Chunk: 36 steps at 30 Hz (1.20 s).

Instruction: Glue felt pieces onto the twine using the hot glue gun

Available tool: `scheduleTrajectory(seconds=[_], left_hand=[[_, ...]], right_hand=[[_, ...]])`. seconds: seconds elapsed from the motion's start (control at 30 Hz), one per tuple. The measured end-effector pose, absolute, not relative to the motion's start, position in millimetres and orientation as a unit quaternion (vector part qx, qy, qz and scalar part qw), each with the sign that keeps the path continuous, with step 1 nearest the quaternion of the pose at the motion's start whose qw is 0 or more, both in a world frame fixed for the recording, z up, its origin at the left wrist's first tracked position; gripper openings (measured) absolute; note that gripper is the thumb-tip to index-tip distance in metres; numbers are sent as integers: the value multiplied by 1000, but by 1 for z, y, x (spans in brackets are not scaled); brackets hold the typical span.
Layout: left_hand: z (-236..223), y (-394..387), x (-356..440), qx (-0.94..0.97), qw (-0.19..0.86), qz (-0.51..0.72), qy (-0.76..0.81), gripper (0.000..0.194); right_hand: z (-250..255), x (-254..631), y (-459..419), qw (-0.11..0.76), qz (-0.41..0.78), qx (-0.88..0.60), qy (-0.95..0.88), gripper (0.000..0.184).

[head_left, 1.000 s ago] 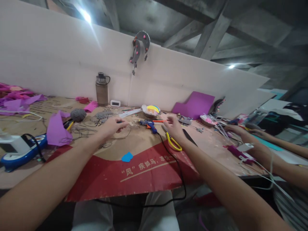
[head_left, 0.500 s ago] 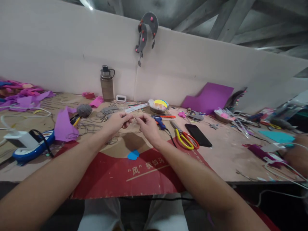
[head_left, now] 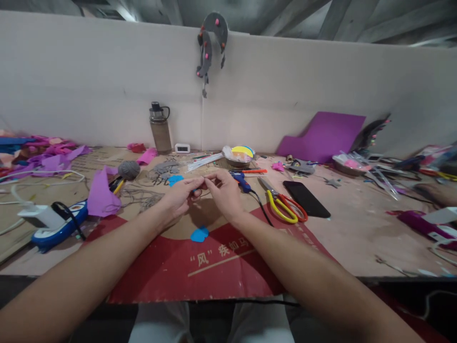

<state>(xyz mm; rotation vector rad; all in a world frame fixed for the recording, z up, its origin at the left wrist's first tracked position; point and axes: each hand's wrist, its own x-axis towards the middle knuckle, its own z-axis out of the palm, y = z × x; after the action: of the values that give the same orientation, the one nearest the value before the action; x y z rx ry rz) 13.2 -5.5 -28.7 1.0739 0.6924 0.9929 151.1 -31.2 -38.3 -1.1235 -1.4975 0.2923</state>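
Above the cardboard, my left hand (head_left: 180,194) and my right hand (head_left: 225,194) meet, fingers pinched tip to tip. What they pinch is too small and hidden to make out; a speck of blue shows under the left fingers and a thin thread-like line by the right. A blue foam-like piece (head_left: 175,180) shows just behind my left hand. Nearer me, another blue piece with a scalloped edge (head_left: 199,234) lies on the red-printed cardboard (head_left: 160,271). Tangled grey yarn (head_left: 141,196) is left of my hands. A blue glue gun (head_left: 243,182) lies beyond my right hand.
Scissors (head_left: 282,205) with yellow and red handles and a black phone (head_left: 307,199) lie at right. Behind stand a bottle (head_left: 160,131), a small white display (head_left: 182,148) and a bowl (head_left: 241,162). A blue power strip (head_left: 60,228) sits left. Another person's hand (head_left: 439,193) is far right.
My view has turned and levelled slightly. My hands have come closer together and lower, with the fingers still pinched. A blue piece now shows behind my left hand.
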Motion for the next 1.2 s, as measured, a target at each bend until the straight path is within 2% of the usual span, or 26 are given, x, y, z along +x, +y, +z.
scheduleTrajectory(seconds=[0.2, 0.37, 0.53, 0.67, 0.77, 0.8, 0.87, 0.93, 1.03, 1.2], left_hand=[[-29, 0, 11, 450, 679, 482, 324, 27], [-28, 4, 5, 495, 626, 494, 345, 31], [-22, 5, -3, 579, 536, 482, 382, 31], [-18, 10, -9, 561, 539, 501, 378, 29], [-17, 15, -12, 537, 578, 507, 348, 26], [-17, 16, -13, 533, 591, 501, 340, 26], [-16, 18, -14, 524, 612, 491, 331, 23], [-16, 19, -15, 505, 626, 496, 327, 21], [-17, 20, -15, 478, 637, 510, 324, 21], [-22, 22, -14, 484, 641, 502, 322, 19]], right_hand=[[-32, 151, -40, 458, -42, -484, -745, 23], [-33, 143, -45, 372, -92, -494, -780, 32], [-35, 146, -39, 372, -88, -477, -791, 35], [-27, 172, -25, 404, -87, -514, -752, 37], [-20, 203, -14, 332, -116, -641, -682, 35], [-19, 212, -11, 290, -115, -690, -653, 38], [-21, 228, -6, 178, -38, -771, -610, 45], [-27, 238, -1, 127, 19, -790, -600, 37], [-41, 244, 6, 116, 48, -790, -600, 28], [-53, 249, 15, 171, 92, -772, -606, 25]])
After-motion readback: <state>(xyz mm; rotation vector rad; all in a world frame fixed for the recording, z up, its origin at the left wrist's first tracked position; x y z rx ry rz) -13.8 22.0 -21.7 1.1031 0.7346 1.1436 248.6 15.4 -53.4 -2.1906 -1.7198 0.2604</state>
